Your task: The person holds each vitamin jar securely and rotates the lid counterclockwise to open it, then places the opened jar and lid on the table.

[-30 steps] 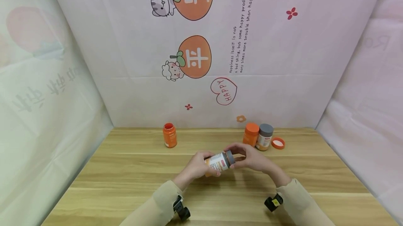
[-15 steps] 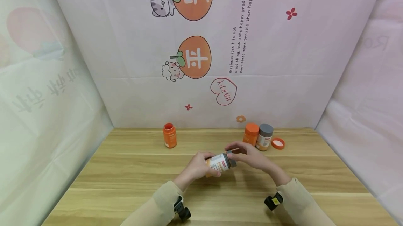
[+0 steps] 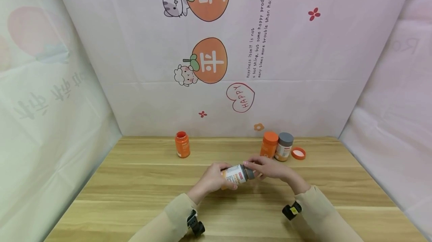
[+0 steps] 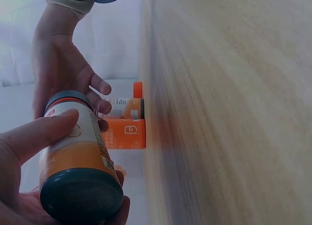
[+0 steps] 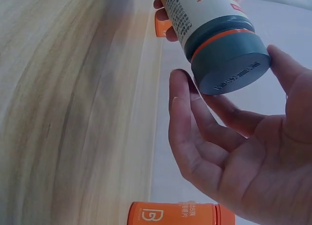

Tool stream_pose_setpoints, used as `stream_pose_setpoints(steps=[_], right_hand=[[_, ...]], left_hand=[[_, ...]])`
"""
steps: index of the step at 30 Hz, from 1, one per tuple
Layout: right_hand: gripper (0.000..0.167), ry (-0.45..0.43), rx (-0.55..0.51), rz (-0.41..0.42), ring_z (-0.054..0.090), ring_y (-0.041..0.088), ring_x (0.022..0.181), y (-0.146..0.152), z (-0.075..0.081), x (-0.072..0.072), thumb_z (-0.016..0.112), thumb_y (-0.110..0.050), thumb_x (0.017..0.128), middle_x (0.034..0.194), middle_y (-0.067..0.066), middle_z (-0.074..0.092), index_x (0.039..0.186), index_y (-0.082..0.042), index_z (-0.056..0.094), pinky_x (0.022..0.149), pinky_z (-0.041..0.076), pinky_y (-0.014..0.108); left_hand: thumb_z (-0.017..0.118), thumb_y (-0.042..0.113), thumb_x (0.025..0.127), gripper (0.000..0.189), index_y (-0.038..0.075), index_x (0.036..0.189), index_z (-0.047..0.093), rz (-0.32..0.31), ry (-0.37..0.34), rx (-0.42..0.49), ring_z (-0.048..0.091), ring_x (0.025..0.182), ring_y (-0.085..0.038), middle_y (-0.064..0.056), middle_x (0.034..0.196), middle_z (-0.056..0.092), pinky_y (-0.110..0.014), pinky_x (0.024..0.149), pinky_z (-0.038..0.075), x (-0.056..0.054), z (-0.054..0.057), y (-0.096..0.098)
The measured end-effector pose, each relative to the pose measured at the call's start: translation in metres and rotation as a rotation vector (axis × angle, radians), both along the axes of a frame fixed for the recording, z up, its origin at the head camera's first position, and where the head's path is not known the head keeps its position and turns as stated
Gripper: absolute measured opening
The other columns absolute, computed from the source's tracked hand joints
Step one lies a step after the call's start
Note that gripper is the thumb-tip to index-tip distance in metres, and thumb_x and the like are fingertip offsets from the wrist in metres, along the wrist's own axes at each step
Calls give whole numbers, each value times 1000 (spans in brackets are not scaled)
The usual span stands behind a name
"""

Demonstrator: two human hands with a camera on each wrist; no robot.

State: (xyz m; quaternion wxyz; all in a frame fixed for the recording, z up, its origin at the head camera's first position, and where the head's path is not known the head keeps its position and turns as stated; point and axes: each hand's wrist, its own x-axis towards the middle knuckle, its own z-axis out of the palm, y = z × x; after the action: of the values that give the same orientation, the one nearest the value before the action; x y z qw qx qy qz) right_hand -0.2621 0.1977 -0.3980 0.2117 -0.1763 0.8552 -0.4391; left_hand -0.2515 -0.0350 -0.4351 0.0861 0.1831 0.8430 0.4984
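My left hand (image 3: 210,179) grips a white and orange supplement bottle (image 3: 235,175) round its body, tilted above the table with the capped end toward the right. Its dark grey base faces the camera in the left wrist view. At the other end, my right hand (image 3: 271,168) holds the grey screw cap (image 5: 231,64) between thumb and fingers. The thumb touches one side of the cap and a forefinger lies against the other; the remaining fingers bend loosely below. An orange ring shows between cap and bottle neck.
An orange bottle (image 3: 182,145) without a lid stands at the back left. At the back right stand a capped orange bottle (image 3: 269,144) and a grey-capped bottle (image 3: 284,147), with an orange lid (image 3: 298,153) lying inside-up beside them. A printed cloth (image 3: 290,66) hangs behind the wooden table (image 3: 135,189).
My right hand's fingers have shifted round the cap, the thumb moving up over it and the wrist turning. The left hand and the bottle have stayed nearly still.
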Motion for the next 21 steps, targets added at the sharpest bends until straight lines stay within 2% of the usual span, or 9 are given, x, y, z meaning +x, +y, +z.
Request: stream_pose_setpoints(steps=[9, 21], right_hand=[[47, -17, 1, 4, 63, 21, 85, 1, 2, 1, 49, -45, 96, 102, 9, 62, 122, -8, 57, 77, 54, 44], [44, 20, -41, 9, 63, 22, 85, 1, 1, 1, 56, -39, 94, 111, 13, 61, 124, -7, 55, 76, 55, 44]], left_hand=[[88, 15, 57, 56, 11, 110, 69, 8, -10, -15, 56, 80, -16, -2, 92, 65, -29, 67, 47, 0, 0, -1], [88, 14, 58, 56, 11, 110, 68, 13, -31, 8, 56, 82, -18, -2, 93, 65, -31, 67, 46, 0, 1, -1]])
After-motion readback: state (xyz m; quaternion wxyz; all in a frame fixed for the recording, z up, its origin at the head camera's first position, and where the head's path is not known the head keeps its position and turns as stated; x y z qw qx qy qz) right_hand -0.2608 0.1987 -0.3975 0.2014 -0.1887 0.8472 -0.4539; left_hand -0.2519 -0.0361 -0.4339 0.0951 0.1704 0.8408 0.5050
